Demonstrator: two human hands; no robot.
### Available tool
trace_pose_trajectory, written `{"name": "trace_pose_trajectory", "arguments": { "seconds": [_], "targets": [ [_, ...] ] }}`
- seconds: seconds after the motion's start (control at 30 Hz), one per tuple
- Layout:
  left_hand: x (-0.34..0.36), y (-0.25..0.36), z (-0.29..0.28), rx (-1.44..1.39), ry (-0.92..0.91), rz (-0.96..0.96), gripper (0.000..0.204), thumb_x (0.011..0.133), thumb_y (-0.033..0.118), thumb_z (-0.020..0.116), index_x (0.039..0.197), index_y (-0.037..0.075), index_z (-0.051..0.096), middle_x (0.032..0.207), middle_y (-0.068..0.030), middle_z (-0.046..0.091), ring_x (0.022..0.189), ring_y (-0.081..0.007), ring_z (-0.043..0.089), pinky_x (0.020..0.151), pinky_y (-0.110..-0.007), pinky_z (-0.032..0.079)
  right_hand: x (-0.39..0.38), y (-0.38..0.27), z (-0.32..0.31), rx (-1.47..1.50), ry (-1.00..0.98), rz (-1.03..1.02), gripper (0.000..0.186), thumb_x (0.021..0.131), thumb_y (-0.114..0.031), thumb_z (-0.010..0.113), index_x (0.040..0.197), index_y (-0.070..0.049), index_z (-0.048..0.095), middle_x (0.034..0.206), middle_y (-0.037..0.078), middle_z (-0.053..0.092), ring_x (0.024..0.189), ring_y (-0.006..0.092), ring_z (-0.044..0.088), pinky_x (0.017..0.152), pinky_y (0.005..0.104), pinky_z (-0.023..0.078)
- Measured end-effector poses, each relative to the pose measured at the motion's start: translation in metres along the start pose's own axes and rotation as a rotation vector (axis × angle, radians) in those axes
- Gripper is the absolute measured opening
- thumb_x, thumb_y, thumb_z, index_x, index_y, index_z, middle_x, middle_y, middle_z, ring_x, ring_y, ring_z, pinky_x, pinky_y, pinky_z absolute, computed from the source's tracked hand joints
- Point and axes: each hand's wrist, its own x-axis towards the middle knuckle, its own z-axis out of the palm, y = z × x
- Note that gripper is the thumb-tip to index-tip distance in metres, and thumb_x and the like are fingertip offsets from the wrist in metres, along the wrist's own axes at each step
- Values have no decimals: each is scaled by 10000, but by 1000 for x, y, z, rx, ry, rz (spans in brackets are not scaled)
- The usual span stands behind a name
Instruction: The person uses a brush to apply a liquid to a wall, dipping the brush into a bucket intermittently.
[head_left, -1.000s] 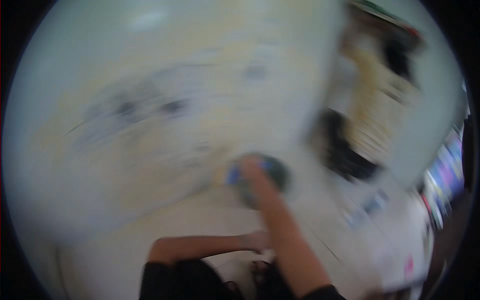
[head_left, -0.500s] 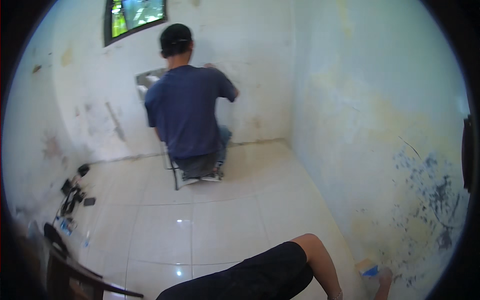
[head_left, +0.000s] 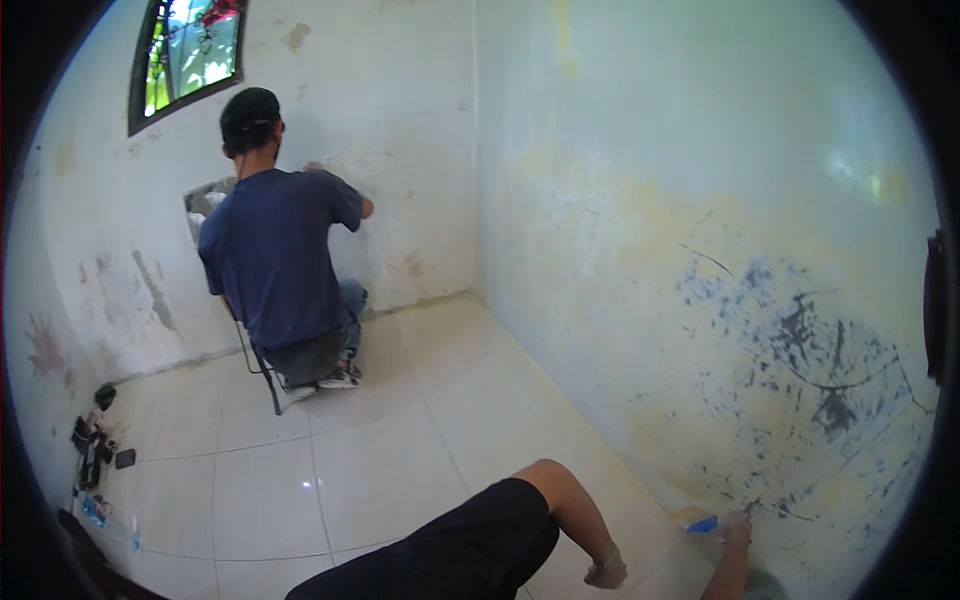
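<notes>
Low at the right, my right hand (head_left: pixel 736 529) is closed on a small flat tool (head_left: pixel 703 525), blue with a tan part at its far end. It is close to the foot of the stained wall; its exact kind is too small to make out. My left hand (head_left: pixel 606 575), with a bracelet at the wrist, is curled near the lower edge. That arm, in a loose black sleeve (head_left: pixel 440 545), is bent at the elbow. I see nothing in its fingers. The right wall (head_left: pixel 640 300) is pale green, with yellowish patches and dark peeling marks (head_left: pixel 810 340).
Ahead, a person in a dark blue shirt (head_left: pixel 270 260) and cap sits on a low stool (head_left: pixel 268 385), facing the far wall. A barred window (head_left: pixel 190 60) is at the upper left. Dark small items (head_left: pixel 92 445) and a bottle (head_left: pixel 92 508) lie along the left wall on the tiled floor (head_left: pixel 380 470).
My view has turned right, so the person and window appear further left and lower. My left hand has come into view. My right hand still holds the blue and tan tool near the wall.
</notes>
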Motion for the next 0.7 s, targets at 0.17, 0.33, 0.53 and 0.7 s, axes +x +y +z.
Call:
{"name": "trace_pose_trajectory", "arguments": {
  "seconds": [0.17,0.33,0.53,0.7],
  "targets": [
    [-17,12,-65,1,-246,-26,276,585,113,714,806,-31,631,781,-160,631,797,-314,619,682,-407,518,-42,42,-7,-6,-140,158,591,481,-454,777,909,-61,666,966,116,646,896,241,627,799,341,498],
    [-3,-9,-35,-24,-172,-115,407,537,169,769,862,-30,627,938,-197,621,884,-329,607,734,-394,513,-72,23,-49,-39,-260,154,643,502,-445,770,1031,-109,626,1096,103,602,1021,229,577,870,330,463],
    [-9,-5,-28,-20,-143,-103,459,529,235,769,879,-25,625,945,-208,613,901,-335,602,752,-405,502,-61,26,-34,-4,-125,98,681,460,-530,760,965,-83,659,1030,112,629,957,254,601,854,349,470],
    [-45,15,-82,19,-123,-32,428,548,213,701,879,-39,599,934,-217,601,903,-335,594,762,-395,490,-37,37,-10,-42,-149,47,688,496,-548,735,1008,-96,649,1064,131,613,985,256,592,864,370,457]
  ]
}}
